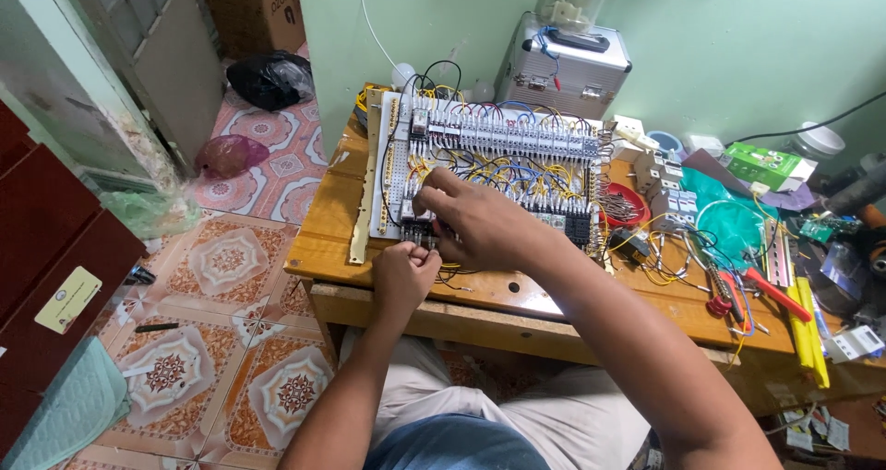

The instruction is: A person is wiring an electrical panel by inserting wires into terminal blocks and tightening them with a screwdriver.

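Note:
A white wiring panel (pixel 498 147) with rows of terminal blocks, relays and yellow, blue and black wires lies on a wooden table (pixel 323 239). My right hand (pixel 471 221) rests on the panel's near edge, fingers pinching at a small black component (pixel 417 235). Just below, at the table's front edge, my left hand (pixel 403 272) pinches the same spot, seemingly on a thin wire. What sits between the fingertips is mostly hidden.
A silver case (pixel 563 64) stands behind the panel. To the right lie a red bowl (pixel 628 202), loose breakers, a green box (pixel 761 164), red-handled pliers (pixel 771 290) and yellow strips (pixel 808 327). Tiled floor with bags lies to the left.

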